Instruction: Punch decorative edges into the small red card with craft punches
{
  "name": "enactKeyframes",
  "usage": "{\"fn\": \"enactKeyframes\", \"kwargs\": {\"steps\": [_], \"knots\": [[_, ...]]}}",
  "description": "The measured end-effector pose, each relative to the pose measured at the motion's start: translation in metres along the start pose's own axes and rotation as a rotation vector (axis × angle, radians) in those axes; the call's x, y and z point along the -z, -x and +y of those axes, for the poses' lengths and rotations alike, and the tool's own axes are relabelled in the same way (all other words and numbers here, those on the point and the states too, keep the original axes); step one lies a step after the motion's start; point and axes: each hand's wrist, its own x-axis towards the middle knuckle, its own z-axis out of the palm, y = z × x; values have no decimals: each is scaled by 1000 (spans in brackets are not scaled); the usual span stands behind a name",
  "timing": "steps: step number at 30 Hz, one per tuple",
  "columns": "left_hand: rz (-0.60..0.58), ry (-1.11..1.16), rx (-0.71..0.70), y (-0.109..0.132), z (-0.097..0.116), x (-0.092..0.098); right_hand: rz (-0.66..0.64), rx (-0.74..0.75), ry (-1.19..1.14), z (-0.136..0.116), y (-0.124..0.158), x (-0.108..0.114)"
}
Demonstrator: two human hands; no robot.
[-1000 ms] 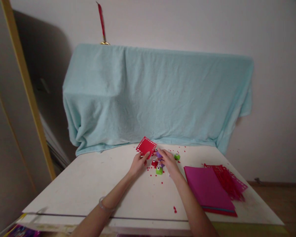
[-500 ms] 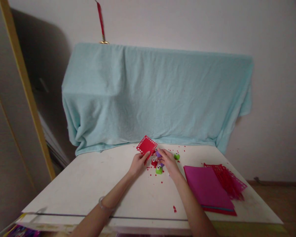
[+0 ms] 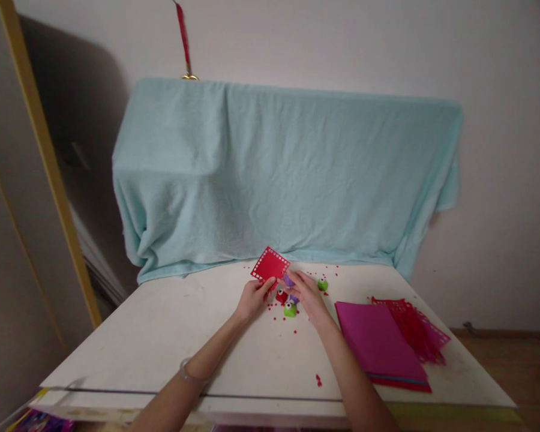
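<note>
In my left hand [image 3: 253,298], the thumb and fingers pinch the near corner of a red square of paper [image 3: 270,264] whose edges are lined with punched holes. Closed around a small purple paper punch [image 3: 288,280] is my right hand [image 3: 309,298], at the paper's right corner. Its fingers partly hide the punch. Just below the hands stand a red punch with an eye [image 3: 281,296], another purple punch [image 3: 294,299] and a green punch with an eye [image 3: 290,309]. A second green punch [image 3: 323,285] sits beyond my right hand.
Tiny red paper bits lie scattered over the white table [image 3: 162,336]. At the right is a stack of coloured sheets [image 3: 378,342], magenta on top, beside a heap of red perforated paper strips [image 3: 416,330]. A light blue cloth [image 3: 288,174] hangs behind the table's far edge.
The red paper has shifted slightly right and turned a little in my left hand. My right hand with the purple punch stays almost in place.
</note>
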Motion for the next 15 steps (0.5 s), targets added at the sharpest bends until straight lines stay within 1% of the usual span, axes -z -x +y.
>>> {"fn": "enactKeyframes", "kwargs": {"steps": [3,15], "knots": [[-14,14,23,0,-2,-1,6,5,9,0,1,0],[-80,37,35,-1,-10,-7,56,-1,5,2,-3,4]]}}
